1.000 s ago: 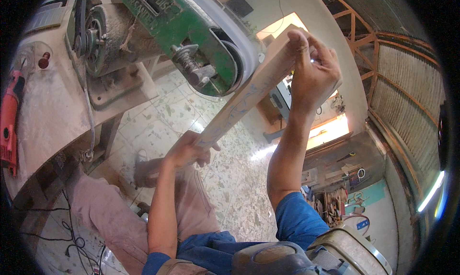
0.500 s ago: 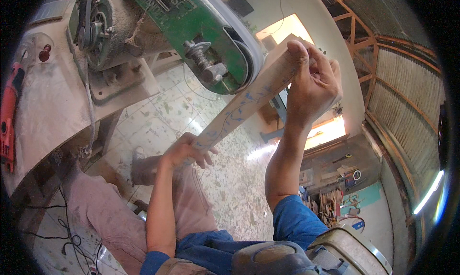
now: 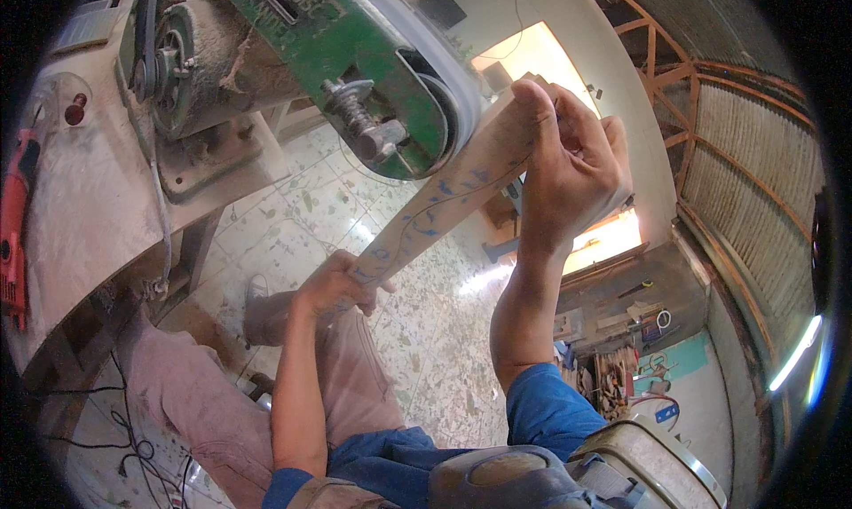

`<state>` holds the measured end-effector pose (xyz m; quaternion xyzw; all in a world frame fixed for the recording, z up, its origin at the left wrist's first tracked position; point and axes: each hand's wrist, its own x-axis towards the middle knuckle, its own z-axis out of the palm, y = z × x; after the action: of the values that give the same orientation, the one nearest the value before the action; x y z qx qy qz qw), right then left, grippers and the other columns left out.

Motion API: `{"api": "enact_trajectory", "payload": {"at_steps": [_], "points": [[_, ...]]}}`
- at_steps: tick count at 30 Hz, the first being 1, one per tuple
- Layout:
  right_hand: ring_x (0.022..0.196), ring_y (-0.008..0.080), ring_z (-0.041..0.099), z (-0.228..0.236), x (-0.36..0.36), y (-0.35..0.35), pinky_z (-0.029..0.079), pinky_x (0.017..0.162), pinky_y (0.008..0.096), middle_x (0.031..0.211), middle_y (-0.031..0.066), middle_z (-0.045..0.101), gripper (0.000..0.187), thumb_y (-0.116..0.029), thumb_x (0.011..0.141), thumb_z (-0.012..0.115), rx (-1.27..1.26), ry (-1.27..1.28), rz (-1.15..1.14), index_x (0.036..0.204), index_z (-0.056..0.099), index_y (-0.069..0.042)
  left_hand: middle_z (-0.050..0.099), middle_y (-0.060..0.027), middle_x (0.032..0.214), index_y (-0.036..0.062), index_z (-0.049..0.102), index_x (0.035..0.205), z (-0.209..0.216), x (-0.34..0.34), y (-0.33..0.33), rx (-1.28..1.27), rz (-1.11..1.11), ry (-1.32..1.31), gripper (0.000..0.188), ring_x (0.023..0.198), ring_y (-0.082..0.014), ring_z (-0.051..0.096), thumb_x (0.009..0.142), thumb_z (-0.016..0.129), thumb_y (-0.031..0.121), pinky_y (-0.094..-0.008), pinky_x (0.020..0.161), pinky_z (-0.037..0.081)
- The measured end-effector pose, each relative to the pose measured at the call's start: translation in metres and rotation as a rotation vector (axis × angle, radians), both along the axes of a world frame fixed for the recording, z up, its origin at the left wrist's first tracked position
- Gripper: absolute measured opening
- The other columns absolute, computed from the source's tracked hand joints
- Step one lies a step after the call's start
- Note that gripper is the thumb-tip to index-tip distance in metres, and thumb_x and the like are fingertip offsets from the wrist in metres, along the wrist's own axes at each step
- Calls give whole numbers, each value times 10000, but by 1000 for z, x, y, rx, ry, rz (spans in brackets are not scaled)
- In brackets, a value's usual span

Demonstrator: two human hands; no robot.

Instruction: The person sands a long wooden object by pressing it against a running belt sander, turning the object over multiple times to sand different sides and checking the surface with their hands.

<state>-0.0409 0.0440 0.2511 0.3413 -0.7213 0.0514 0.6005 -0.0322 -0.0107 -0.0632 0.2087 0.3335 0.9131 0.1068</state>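
A long wooden board (image 3: 417, 220), with blue leafy vine marks along its face, slants from lower left to upper right. My left hand (image 3: 335, 287) is closed round its lower end. Near the upper end, my right hand (image 3: 577, 154) grips it, thumb on top and fingers curled over the edge. The board's upper edge lies against, or very close to, the grey belt (image 3: 463, 110) at the rounded nose of a green belt sander (image 3: 355, 74); I cannot tell if they touch. The sander's spring and tension bolt (image 3: 364, 123) face me.
A dusty motor (image 3: 200, 70) stands on the worktable (image 3: 98, 207) at the left, with a red power tool (image 3: 18, 225) at the table's edge. Black cables (image 3: 133, 438) hang low at the left. Shelves with tools (image 3: 612, 376) stand at the right. Shavings litter the tiled floor (image 3: 435, 349).
The board's upper end, with my right hand, has shifted slightly left and down. My left hand has moved a little with it and still grips the lower end.
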Motion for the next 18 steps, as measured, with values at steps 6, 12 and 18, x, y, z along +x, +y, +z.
{"api": "enact_trajectory", "payload": {"at_steps": [6,12,18], "points": [[594,97,550,0,1,15,443,550,239,692,17,570,285,-250,766,900,-69,-119,188,968,803,-75,677,-94,695,-64,737,937,-6,-4,-1,-78,25,47,295,574,-195,623,658,674,6,-345,552,508],[827,123,619,-30,-36,99,509,750,269,968,91,688,523,-259,929,772,-534,-848,673,1365,607,-22,678,-186,850,-39,596,1007,77,20,45,-771,996,3,297,817,-386,655,825,744,144,-457,780,500],[836,180,687,-92,-2,96,593,766,325,968,144,679,465,-379,1033,600,-865,-1203,943,1257,452,0,570,-261,1079,-21,492,1167,143,50,87,-989,1188,129,530,985,-449,571,838,792,266,-506,858,456]]}}
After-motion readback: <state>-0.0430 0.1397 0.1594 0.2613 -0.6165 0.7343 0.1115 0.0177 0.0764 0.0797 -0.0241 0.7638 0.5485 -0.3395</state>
